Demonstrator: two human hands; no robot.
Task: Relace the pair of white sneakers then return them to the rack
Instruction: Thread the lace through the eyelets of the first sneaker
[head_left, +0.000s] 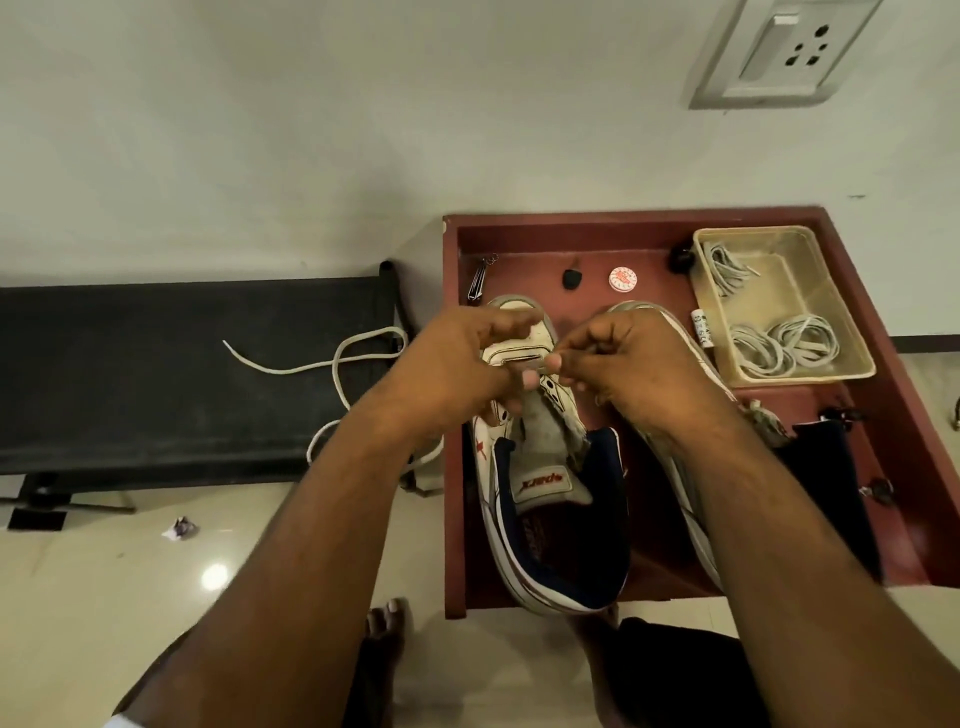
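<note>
Two white sneakers lie side by side on a red-brown shelf top (519, 244), toes away from me. The left sneaker (550, 499) has a navy lining and a pulled-up tongue. The right sneaker (680, 467) is mostly hidden under my right forearm. My left hand (457, 364) grips the left sneaker near its front eyelets, its thumb tip pressed there. My right hand (618, 364) pinches a thin lace end at the same spot. A long white lace (332, 364) trails left from under my left hand over a black bench.
A beige tray (810, 358) holding several coiled laces stands at the shelf's back right. A round tin (623, 278), a small black piece (571, 279) and a key chain (480, 283) lie behind the sneakers. The black bench (156, 374) stands at left. My bare feet (384, 629) are below.
</note>
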